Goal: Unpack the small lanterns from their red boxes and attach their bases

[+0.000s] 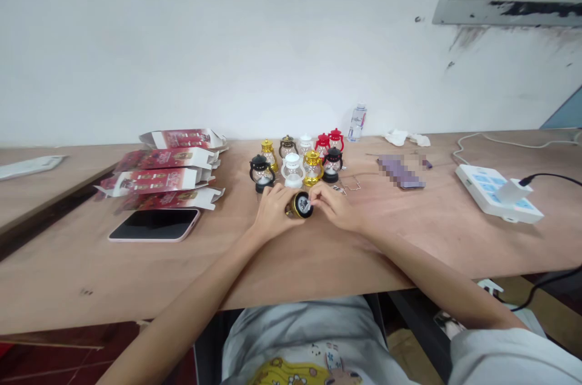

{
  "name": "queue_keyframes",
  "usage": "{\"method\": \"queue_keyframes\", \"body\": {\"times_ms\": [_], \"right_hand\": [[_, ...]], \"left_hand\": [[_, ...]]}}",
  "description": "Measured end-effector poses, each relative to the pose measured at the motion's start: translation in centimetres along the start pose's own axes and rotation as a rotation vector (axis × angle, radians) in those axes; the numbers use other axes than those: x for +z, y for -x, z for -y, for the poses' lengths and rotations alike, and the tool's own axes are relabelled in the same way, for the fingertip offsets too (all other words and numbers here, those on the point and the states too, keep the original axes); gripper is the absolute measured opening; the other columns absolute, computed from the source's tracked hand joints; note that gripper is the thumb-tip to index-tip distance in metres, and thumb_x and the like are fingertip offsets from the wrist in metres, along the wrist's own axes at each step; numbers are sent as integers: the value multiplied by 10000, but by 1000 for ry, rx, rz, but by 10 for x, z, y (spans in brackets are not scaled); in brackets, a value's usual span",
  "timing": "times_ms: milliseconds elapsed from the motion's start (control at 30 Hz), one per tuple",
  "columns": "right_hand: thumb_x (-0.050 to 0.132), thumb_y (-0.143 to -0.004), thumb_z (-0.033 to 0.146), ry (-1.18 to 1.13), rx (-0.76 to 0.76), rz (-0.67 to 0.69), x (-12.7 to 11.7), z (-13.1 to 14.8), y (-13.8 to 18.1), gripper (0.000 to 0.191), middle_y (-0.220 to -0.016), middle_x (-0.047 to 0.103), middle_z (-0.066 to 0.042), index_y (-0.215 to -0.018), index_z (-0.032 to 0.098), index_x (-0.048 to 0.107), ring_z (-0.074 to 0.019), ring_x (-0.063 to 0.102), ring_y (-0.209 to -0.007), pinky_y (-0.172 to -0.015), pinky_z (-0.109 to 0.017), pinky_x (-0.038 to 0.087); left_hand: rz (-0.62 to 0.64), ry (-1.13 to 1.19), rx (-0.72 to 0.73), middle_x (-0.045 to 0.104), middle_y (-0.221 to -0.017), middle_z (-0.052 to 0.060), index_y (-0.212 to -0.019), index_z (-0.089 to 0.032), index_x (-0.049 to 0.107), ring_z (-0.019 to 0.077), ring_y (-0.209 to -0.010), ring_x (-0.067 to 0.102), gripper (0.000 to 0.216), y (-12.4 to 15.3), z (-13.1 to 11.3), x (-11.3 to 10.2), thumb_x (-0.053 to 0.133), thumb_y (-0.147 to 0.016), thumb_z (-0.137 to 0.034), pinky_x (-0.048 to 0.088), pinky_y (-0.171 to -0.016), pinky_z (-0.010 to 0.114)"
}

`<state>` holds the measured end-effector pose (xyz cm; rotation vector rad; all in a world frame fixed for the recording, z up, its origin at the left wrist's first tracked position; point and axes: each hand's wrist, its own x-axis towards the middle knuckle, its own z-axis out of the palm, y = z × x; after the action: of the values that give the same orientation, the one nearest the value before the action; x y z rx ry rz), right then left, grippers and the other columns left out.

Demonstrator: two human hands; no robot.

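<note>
My left hand [276,210] is closed around a small lantern [301,205] with gold and black parts. The lantern lies tipped over, its round black underside turned toward me. At that underside, the fingers of my right hand [331,205] pinch a small pale piece, too small to name. Just behind my hands stand several small lanterns upright: a black one [262,173], a white one [293,171], a gold one [313,168] and another black lantern [333,165]. Red lanterns [335,139] and a bronze-coloured lantern [288,147] are farther back.
Printed red cartons [157,180] lie at the left behind a phone [154,225]. A clear bottle [357,122] stands by the wall, near crumpled tissue [400,137]. To the right are a purple, pixelated flat object [400,171] and a power strip [495,191] with cables.
</note>
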<state>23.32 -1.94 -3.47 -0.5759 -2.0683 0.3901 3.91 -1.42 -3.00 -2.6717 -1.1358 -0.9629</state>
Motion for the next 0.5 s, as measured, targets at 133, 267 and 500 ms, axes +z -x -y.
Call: {"method": "queue_keyframes", "body": {"times_ms": [133,267,500], "right_hand": [[401,-928,365,-40,158,-137,-11,-11,-2,196,-762,490,-3,-836,199,450,-129,475,-708,-687,-258,397],[406,-886,465,-63,373,-360,-40,-40,-2,272,-690,461,25,-799,208,422,-125,474,-661,-672,-254,404],[386,-871,358,273,739,-307,-82,-96,19,200,-658,480,17,-743,206,409,-139,481,-646,-646,-260,409]], "left_hand": [[-45,5,-40,656,-953,34,-1036,-194,565,222,-875,537,407,0,0,0,686,-671,-329,325,-737,330],[-62,-11,-53,658,-953,37,-1038,-185,558,225,-870,541,413,0,1,0,681,-678,-346,331,-734,332],[-77,-17,-65,656,-934,41,-1035,-186,558,227,-868,549,409,0,1,0,677,-684,-359,338,-749,333]]}}
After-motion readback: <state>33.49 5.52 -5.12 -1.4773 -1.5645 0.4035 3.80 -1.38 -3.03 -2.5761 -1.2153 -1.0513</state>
